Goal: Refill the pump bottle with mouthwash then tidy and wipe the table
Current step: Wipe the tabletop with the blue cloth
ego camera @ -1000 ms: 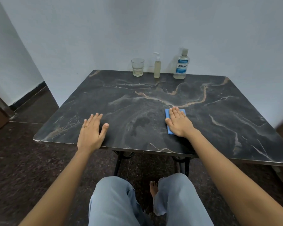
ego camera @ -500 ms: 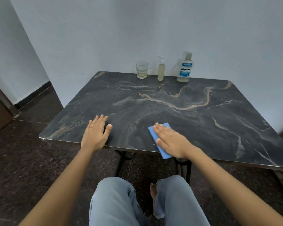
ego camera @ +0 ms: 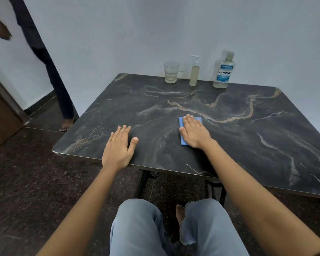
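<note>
One blue cloth [ego camera: 182, 141] lies flat on the dark marbled table [ego camera: 248, 141], in the middle of its front half. The right hand [ego camera: 193, 133] lies palm-down directly on the cloth, fingers straight and close together, pressing it to the surface and gripping nothing. The cloth shows only as a strip along the thumb side and a corner past the fingertips. The rest is hidden under the palm.

The left hand [ego camera: 117, 146] rests flat on bare tabletop near the front edge, well apart from the cloth. Its fingers are extended, the thumb is spread, and it holds nothing. There is a gold ring [ego camera: 113, 140] on one finger.

Along the back edge, by the wall, left to right: glass [ego camera: 171, 72], pump bottle [ego camera: 194, 72], mouthwash bottle [ego camera: 224, 72]. All are upright, apart from one another and far from both hands. The pump bottle holds pale yellowish liquid. The glass has a little at its bottom.

Below the front edge are the person's knees in light jeans [ego camera: 137, 228]. At far left a second person's dark trouser leg [ego camera: 61, 93] stands on the floor.
</note>
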Available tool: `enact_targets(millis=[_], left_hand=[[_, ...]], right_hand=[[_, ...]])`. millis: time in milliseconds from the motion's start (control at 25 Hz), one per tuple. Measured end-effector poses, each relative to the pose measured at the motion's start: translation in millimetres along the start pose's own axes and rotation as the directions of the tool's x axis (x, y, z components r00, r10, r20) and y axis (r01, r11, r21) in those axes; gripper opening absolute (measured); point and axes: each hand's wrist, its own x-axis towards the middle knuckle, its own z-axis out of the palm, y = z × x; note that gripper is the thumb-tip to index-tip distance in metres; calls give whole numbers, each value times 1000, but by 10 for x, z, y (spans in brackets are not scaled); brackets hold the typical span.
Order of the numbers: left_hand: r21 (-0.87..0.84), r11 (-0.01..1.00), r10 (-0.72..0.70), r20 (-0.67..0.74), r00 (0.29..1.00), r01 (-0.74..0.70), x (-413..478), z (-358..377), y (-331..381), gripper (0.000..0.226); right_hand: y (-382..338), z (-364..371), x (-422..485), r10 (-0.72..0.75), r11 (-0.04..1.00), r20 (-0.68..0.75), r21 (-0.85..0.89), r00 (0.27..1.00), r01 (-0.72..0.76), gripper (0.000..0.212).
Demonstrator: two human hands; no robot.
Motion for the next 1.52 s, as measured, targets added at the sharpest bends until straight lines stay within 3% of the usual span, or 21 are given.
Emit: enact_targets(millis=[240, 440, 520, 680, 840, 1000, 1200, 1360, 1520], left_hand=[[-28, 999, -44, -3, 999, 44, -15, -18, 11, 61], [-28, 999, -45, 17, 999, 45, -20, -30, -3, 61], [-27, 999, -36, 15, 999, 36, -23, -28, -4, 60], [-19, 999, -35, -8, 999, 34, -24, 10, -6, 62], [-24, 999, -37, -19, 999, 37, -11, 8, 9, 63], [-38, 997, -67, -48, 997, 65, -30, -2, 28, 62], [-86, 990, -117, -84, 990, 110, -73, -47, 81, 57], [-108, 988, -124, -82, 989, 115, -59, -61, 39, 59], [-58, 986, -160, -53, 986, 157, -26, -63, -57, 73]], right_hand=[[-932, 152, -280, -245, 969, 17, 6, 969, 245, 60], [-601, 74, -876, -423, 906, 58, 8, 904, 423, 59], [-216, 4, -933, -364, 931, 41, -16, 931, 365, 65], [466, -96, -636, -76, 996, 18, -38, 997, 76, 61], [229, -76, -16, 86, 996, -10, 0, 996, -86, 59], [-529, -5, 429, -23, 999, 25, 26, 999, 22, 59], [-1359, 219, 58, -326, 945, 31, 29, 945, 325, 59], [-1006, 161, -445, -439, 898, 60, 19, 896, 439, 59], [-181, 18, -551, -292, 956, 16, -7, 956, 292, 59]])
